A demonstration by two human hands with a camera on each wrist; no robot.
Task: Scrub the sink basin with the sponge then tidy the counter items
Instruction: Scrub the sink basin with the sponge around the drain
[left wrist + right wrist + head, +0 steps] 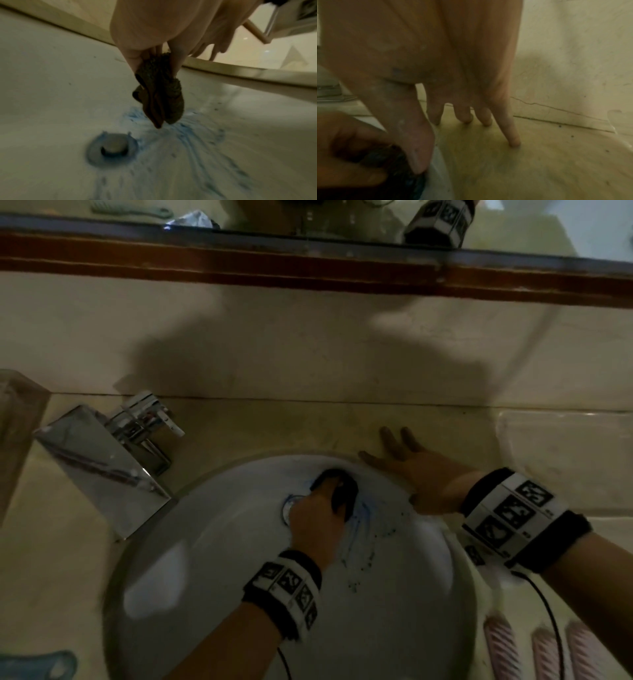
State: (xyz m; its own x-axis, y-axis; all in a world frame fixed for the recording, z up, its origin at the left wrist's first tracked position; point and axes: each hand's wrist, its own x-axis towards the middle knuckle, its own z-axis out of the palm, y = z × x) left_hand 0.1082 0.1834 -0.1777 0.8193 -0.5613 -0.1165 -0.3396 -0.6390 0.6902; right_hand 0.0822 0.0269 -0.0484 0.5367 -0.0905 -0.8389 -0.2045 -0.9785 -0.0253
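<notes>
A white round sink basin [212,577] fills the lower middle of the head view, smeared with blue cleaner [187,136] around the drain [113,147]. My left hand [317,517] reaches into the basin and grips a dark folded sponge [337,491] [163,97], pressing its lower edge against the basin wall beside the drain. My right hand [407,463] lies flat with straight fingers [513,140] on the beige counter [539,162] just behind the basin rim, thumb at the rim's edge. It holds nothing.
A chrome faucet [109,446] stands at the basin's left. Pink ribbed items [541,648] lie on the counter at lower right, and a blue item [37,666] at lower left. A wooden-framed mirror ledge [308,265] runs above the tiled wall.
</notes>
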